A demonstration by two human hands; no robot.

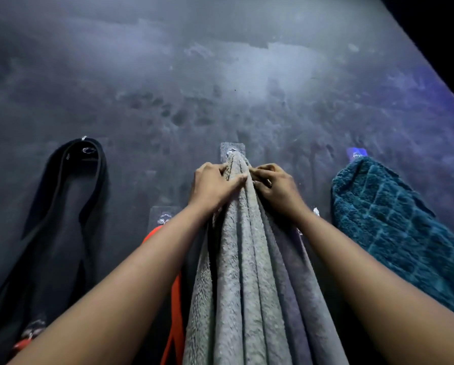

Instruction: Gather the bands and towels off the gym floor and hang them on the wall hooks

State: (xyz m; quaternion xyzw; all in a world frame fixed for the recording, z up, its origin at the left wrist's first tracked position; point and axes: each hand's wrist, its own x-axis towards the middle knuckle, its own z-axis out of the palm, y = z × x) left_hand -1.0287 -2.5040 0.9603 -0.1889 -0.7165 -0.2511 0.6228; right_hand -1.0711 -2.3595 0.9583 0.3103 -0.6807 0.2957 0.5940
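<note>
The left hand (215,183) grips the grey towel (247,272) just under its top; the fingers are curled round the left edge and the thumb lies across the front folds. The right hand (276,185) holds the same towel from the other side, its fingers bent and pinching the folds on the right. Both hands are close together, with only the narrow top of the towel between them.

The grey towel is thick and fluffy, with a short, rough pile. It is gathered into long vertical folds, narrow at the top and wider lower down. Its top sits at the centre hook (232,150), a small metal hook on a clear square pad stuck to the wall (168,75).

The wall is dark grey and matt, with pale scuffs and smudges. To the left, an orange band (173,299), flat and smooth, hangs from a lower hook (164,219). Further left, a wide black band (62,206) hangs as a long loop. To the right hangs a teal towel (394,219) with a raised square pattern.
</note>
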